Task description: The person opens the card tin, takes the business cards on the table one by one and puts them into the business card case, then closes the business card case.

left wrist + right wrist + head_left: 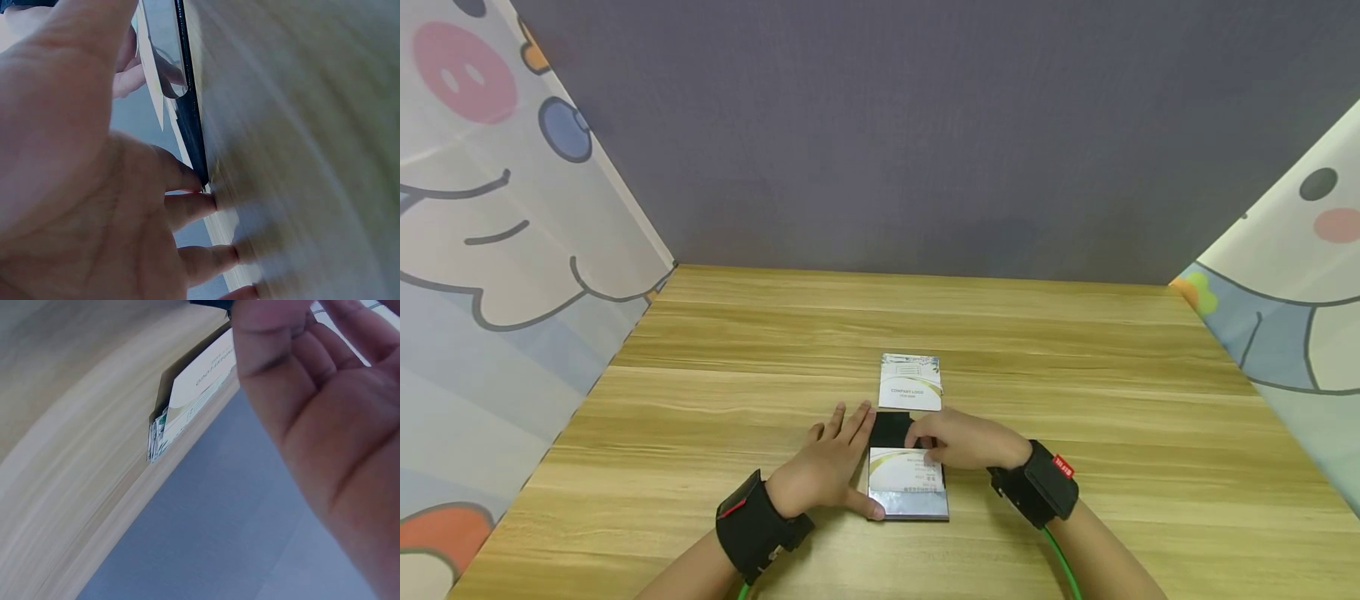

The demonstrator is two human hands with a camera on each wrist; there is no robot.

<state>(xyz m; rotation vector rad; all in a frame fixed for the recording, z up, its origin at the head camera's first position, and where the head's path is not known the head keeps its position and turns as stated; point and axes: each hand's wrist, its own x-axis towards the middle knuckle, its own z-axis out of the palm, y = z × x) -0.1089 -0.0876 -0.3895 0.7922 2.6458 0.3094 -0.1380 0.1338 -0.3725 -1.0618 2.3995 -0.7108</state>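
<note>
An opened card case (910, 505), black inside with a shiny silver part, lies on the table in the head view. A white business card (898, 470) with a gold curve sits over its silver part, tilted up in the left wrist view. My right hand (966, 440) has curled fingers at the card's upper right edge and pinches it; the exact contact is partly hidden. My left hand (823, 471) lies spread along the case's left side, thumb at its lower corner and fingertips on the table. Beyond the case is a stack of business cards (910, 383).
The wood-grain table (737, 333) extends around the case. A grey panel (880, 142) rises at its back edge, with cartoon-printed sheets (535, 250) at both sides. Black wrist straps (1033, 483) with green cables are on both arms.
</note>
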